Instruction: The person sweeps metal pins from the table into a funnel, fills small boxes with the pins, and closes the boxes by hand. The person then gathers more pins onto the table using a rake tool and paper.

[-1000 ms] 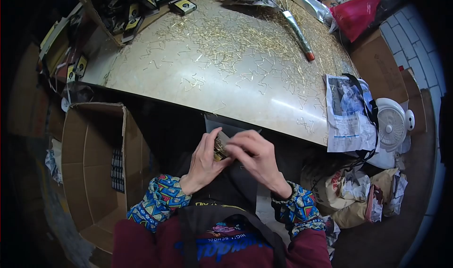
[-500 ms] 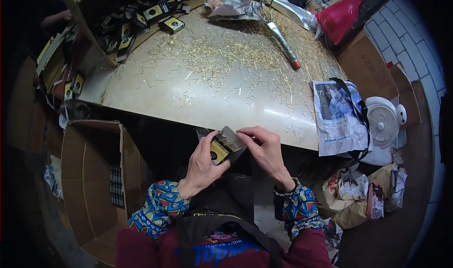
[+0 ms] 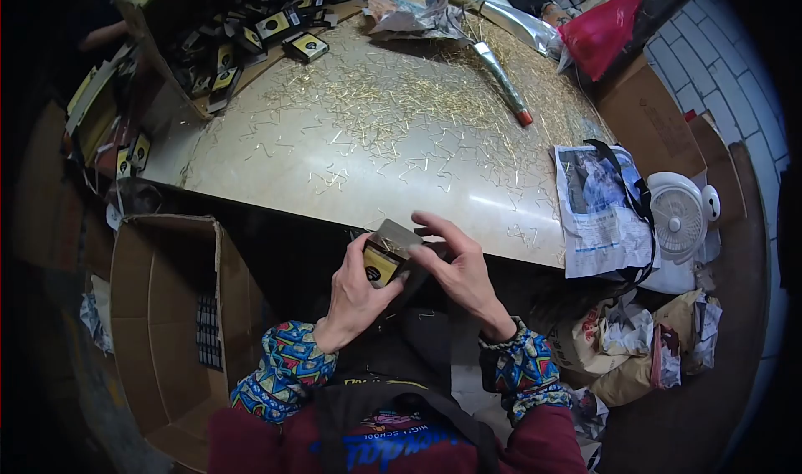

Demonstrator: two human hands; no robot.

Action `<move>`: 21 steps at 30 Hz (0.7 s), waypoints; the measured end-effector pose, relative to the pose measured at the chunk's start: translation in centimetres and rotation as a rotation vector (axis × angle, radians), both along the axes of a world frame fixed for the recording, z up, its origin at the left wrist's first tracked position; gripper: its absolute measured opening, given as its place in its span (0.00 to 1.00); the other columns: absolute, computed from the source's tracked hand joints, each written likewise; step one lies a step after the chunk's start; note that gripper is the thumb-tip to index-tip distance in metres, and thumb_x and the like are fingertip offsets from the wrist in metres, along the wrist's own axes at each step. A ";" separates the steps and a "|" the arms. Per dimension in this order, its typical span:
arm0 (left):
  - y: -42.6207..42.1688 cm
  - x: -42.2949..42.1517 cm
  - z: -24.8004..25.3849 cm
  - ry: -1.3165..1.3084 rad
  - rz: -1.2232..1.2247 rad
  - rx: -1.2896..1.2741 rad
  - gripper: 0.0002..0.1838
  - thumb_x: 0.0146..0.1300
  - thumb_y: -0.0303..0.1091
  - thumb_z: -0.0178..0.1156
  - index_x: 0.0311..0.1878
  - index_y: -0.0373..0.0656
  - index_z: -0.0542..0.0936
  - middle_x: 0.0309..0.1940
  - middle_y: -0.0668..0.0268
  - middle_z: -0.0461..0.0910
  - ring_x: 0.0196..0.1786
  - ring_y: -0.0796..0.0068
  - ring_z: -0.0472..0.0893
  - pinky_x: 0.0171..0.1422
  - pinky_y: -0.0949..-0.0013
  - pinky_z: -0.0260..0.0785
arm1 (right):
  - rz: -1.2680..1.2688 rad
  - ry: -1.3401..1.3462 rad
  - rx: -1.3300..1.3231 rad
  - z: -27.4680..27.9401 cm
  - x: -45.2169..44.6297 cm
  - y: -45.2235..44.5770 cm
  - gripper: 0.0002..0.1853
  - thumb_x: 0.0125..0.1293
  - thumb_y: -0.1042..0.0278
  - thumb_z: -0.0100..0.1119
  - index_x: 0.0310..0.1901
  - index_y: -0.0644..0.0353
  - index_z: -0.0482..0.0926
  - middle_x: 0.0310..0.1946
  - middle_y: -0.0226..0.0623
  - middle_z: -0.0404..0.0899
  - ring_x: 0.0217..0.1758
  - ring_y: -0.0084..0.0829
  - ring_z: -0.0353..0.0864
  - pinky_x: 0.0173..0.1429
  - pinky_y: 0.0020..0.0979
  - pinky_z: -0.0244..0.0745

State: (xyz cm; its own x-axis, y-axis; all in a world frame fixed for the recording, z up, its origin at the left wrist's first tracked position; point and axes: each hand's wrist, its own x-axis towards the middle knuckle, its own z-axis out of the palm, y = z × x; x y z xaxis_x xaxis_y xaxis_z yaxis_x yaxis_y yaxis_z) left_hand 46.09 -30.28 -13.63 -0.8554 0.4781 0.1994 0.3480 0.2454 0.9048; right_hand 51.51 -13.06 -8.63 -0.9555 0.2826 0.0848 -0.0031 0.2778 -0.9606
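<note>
My left hand point(image 3: 351, 299) grips a small black-and-yellow box point(image 3: 379, 265) near the table's front edge, with fingers along one side and the thumb along the other. The box's grey flap point(image 3: 398, 233) stands raised at its far end, and thin gold wire bits show near its base. Beside the flap is my right hand point(image 3: 458, 269), index finger stretched out and fingers apart. Its fingertips are close to the flap's right side; whether one touches it I cannot tell. Many bent gold wire pieces point(image 3: 393, 98) lie scattered over the metal tabletop point(image 3: 276, 186) beyond.
A carton point(image 3: 154, 23) of similar boxes lies at the back left, with one box point(image 3: 306, 47) outside it. A tube point(image 3: 504, 83), newspaper point(image 3: 595, 215) and small white fan point(image 3: 675, 219) are to the right. An open cardboard box point(image 3: 167, 307) stands below left; another person's arm point(image 3: 102, 35) shows far left.
My right hand has come off its pinch on the flap, and its fingers have spread. The box and flap have tilted and shifted slightly left in my left hand.
</note>
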 end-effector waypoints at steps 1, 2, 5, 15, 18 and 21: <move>0.0 0.0 -0.2 -0.048 0.030 0.034 0.41 0.52 0.35 0.78 0.66 0.37 0.65 0.51 0.47 0.79 0.53 0.47 0.83 0.55 0.55 0.77 | -0.033 -0.040 -0.112 0.5 0.1 -0.2 0.14 0.64 0.67 0.71 0.46 0.67 0.85 0.57 0.48 0.81 0.56 0.36 0.83 0.56 0.33 0.80; -0.2 -0.1 -0.3 -0.053 0.014 0.044 0.42 0.53 0.38 0.79 0.65 0.37 0.65 0.51 0.49 0.79 0.53 0.50 0.84 0.55 0.58 0.77 | 0.027 -0.075 -0.046 0.4 0.5 -0.2 0.13 0.66 0.71 0.68 0.49 0.69 0.84 0.53 0.41 0.83 0.53 0.27 0.82 0.56 0.29 0.79; -0.1 -0.2 0.0 -0.194 -0.023 0.156 0.41 0.53 0.37 0.79 0.65 0.36 0.66 0.51 0.50 0.80 0.52 0.51 0.84 0.55 0.59 0.77 | 0.054 -0.233 -0.163 -0.8 1.6 0.2 0.11 0.68 0.73 0.67 0.49 0.69 0.84 0.43 0.36 0.86 0.46 0.23 0.84 0.52 0.26 0.79; -0.3 -0.6 0.8 0.036 -0.020 -0.079 0.40 0.49 0.31 0.77 0.66 0.36 0.69 0.52 0.54 0.80 0.53 0.62 0.83 0.58 0.63 0.76 | -0.045 0.014 0.264 0.9 0.7 0.5 0.06 0.66 0.73 0.69 0.42 0.65 0.87 0.36 0.36 0.85 0.37 0.23 0.81 0.41 0.24 0.74; -0.5 -0.5 0.6 0.020 -0.041 -0.080 0.40 0.49 0.31 0.77 0.65 0.36 0.69 0.52 0.52 0.80 0.53 0.56 0.83 0.57 0.61 0.76 | -0.044 0.082 0.279 0.6 0.5 0.2 0.07 0.65 0.72 0.69 0.43 0.64 0.86 0.46 0.41 0.84 0.43 0.27 0.82 0.45 0.26 0.76; -0.4 -0.2 0.4 -0.049 -0.046 -0.007 0.39 0.51 0.35 0.78 0.65 0.36 0.69 0.52 0.49 0.79 0.53 0.50 0.83 0.55 0.59 0.77 | 0.156 0.380 0.704 0.6 -0.4 0.3 0.11 0.64 0.68 0.71 0.46 0.59 0.86 0.49 0.46 0.83 0.42 0.35 0.84 0.46 0.32 0.79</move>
State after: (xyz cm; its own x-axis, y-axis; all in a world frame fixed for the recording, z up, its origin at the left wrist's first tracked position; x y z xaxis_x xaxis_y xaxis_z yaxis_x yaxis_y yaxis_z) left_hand 45.87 -30.72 -13.24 -0.8410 0.5185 0.1544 0.3144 0.2360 0.9195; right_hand 51.15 -12.76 -8.02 -0.8498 -0.0920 0.5191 -0.3823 0.7855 -0.4866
